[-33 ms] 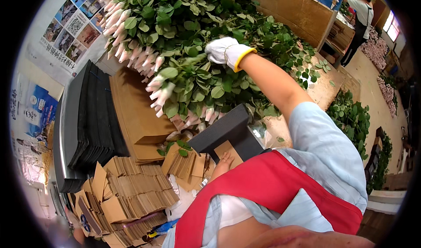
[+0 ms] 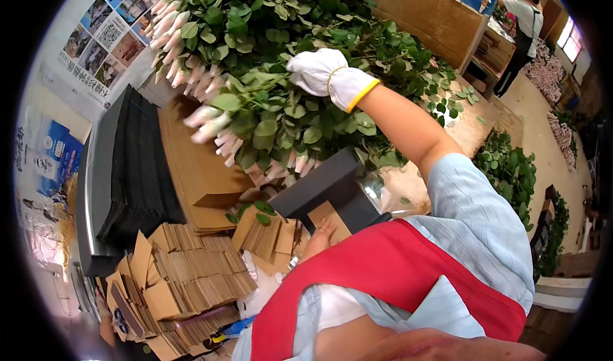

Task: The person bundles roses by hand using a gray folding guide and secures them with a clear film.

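Note:
A large heap of leafy rose stems [image 2: 274, 128] lies in front of me, with pale pink-and-white sleeved heads pointing left. My right hand [image 2: 322, 74], in a white glove with a yellow cuff, is closed round stems at the top of the heap. The sleeved heads of the roses [image 2: 207, 125] leading from it are blurred; their exact number is hard to tell. My bare left hand [image 2: 324, 232] rests with fingers stretched on a small brown cardboard piece [image 2: 331, 215]. That piece lies against a dark grey corrugated sheet [image 2: 316, 185], bent up at its far side.
Stacks of folded cardboard [image 2: 198, 271] stand at the lower left, beside a tall stack of black sheets [image 2: 131, 176]. A large cardboard sheet [image 2: 191, 157] leans behind. Upright cardboard [image 2: 428, 19] borders the heap. Another person [image 2: 527, 32] stands at the far right.
My right hand has moved slightly left, and the rose heads it holds have shifted left and up. My left hand stays on the cardboard piece.

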Available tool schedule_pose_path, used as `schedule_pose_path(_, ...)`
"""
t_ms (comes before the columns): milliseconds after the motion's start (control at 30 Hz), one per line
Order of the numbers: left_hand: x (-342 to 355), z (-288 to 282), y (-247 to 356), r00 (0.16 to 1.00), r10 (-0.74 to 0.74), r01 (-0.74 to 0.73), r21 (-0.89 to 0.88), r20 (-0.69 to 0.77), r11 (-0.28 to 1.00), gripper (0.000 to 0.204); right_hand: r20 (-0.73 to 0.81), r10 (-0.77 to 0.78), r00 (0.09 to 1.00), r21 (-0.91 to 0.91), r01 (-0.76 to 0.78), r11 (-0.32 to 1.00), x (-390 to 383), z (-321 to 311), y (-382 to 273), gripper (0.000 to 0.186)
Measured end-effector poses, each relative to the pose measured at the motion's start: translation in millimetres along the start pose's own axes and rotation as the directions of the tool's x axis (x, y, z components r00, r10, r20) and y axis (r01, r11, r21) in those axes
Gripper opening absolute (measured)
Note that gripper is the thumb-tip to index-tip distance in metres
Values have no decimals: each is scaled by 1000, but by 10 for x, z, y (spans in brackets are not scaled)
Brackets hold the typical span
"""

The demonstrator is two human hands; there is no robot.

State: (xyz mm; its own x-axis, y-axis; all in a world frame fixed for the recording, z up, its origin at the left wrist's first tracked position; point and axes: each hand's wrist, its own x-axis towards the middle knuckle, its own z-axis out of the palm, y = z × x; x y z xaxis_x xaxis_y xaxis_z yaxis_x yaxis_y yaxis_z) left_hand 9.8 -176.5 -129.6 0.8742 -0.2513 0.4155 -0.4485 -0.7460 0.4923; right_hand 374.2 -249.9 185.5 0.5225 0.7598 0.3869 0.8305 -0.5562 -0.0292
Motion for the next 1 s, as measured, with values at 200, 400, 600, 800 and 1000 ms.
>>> schedule_pose_path(200,364,-264,58,880,-340,389,-96,331,916,45,5,144,990,-198,-140,970,-274,-404,277,15)
schedule_pose_path(400,314,-217,-128,880,-325,383,-110,347,917,48,-327,34,944,-279,-131,951,-984,-1014,626,12)
schedule_pose_path(600,348,-263,-382,661,-505,699,-700,555,147,46,281,191,940,187,-249,950,-2763,-163,200,9)
schedule_pose_path(800,199,-428,7,705,-398,695,-457,587,555,35,-162,241,957,337,-176,925,-1140,-528,-156,12)
schedule_pose_path(1000,230,-341,-74,745,-357,640,-455,563,619,36,430,194,882,-124,-155,980,211,540,469,23)
